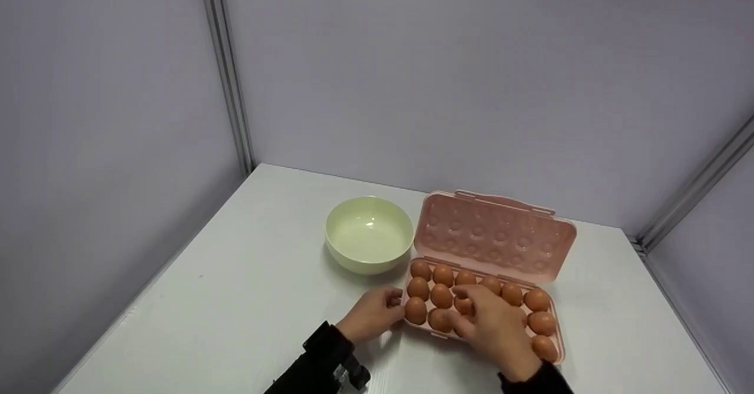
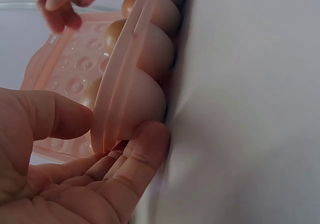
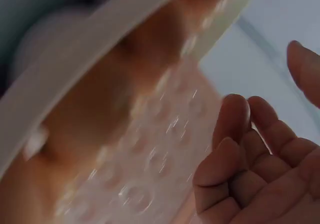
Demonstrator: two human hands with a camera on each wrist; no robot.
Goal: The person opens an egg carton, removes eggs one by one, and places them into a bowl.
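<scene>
Pink egg tray (image 1: 554, 353) sits open on the table (image 1: 235, 300), full of brown eggs (image 1: 443, 276). The left hand (image 1: 371, 314) pinches its near-left corner, steadying it. The right hand (image 1: 492, 323) hovers over the middle rows, fingers (image 1: 465, 292) loosely curled, grasping nothing. Best to lift gently, straight up. Beside it, the pale green bowl (image 1: 369, 235) holds nothing.

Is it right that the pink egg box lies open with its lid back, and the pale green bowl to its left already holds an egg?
Not quite. The head view shows the pale green bowl empty; every egg is in the pink egg box, which does lie open, lid back, with the bowl to its left.
</scene>
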